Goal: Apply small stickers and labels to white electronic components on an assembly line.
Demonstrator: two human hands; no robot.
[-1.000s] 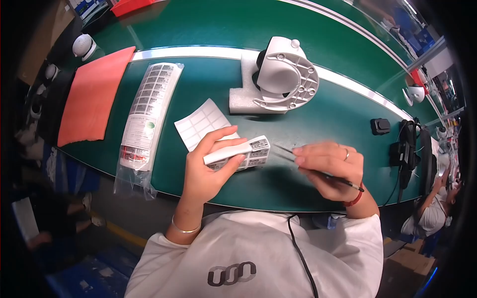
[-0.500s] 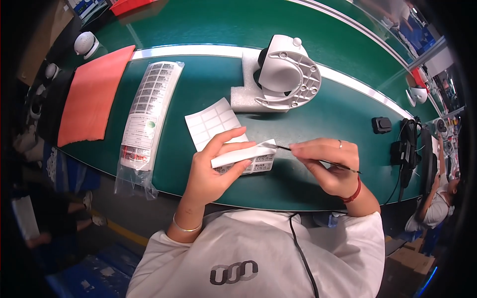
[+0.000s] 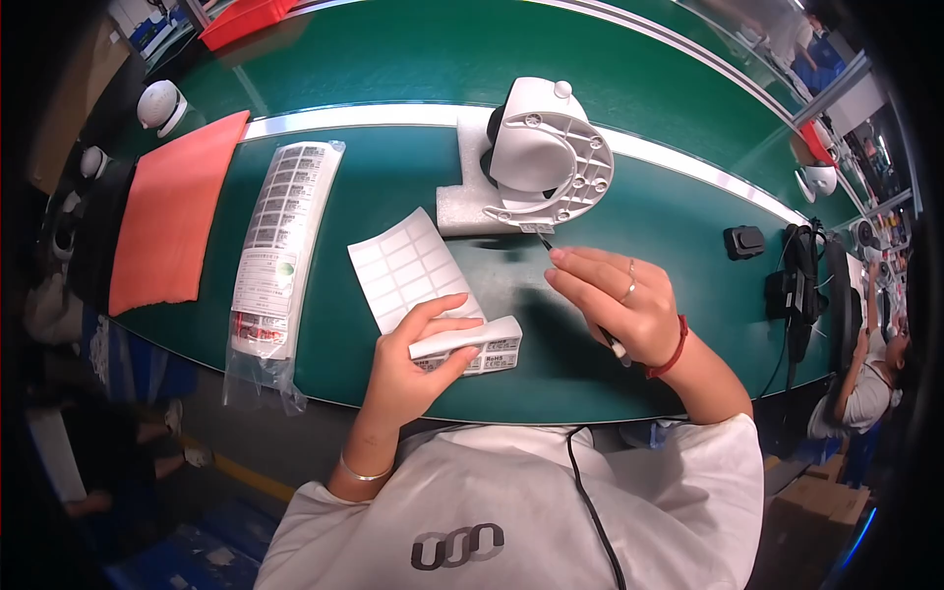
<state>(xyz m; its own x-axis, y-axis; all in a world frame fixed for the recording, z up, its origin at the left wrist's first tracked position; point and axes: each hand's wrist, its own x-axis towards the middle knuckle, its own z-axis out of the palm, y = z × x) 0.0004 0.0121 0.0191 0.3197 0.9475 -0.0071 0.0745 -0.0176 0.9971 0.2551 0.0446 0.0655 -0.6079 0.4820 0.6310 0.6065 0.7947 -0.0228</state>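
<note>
My left hand (image 3: 413, 369) pinches a curled sheet of printed labels (image 3: 500, 360), its white edge rolled over toward me. Behind that lies white sheet backing (image 3: 408, 264) marked into blank rectangles. My right hand (image 3: 624, 300) is closed round thin dark tweezers (image 3: 547, 243). At their tip is a small grey printed label (image 3: 536, 228), right by the lower rim of a white plastic camera housing (image 3: 580, 162). Whether the label touches the housing I cannot tell. The housing leans on a white foam block (image 3: 462, 208), its screw-holed underside facing me.
On the left are a bagged stack of label sheets (image 3: 280, 246) and an orange foam sheet (image 3: 177, 211). A small black block (image 3: 744, 242) and black cabled device (image 3: 798, 285) sit at the right. White cameras (image 3: 160, 106) stand farther off, and a red tray (image 3: 241, 22) is at the back.
My right hand has moved the tweezers away from the label sheet, up to the housing, with a label at the tip. My left hand still holds the sheet, slightly lower in view.
</note>
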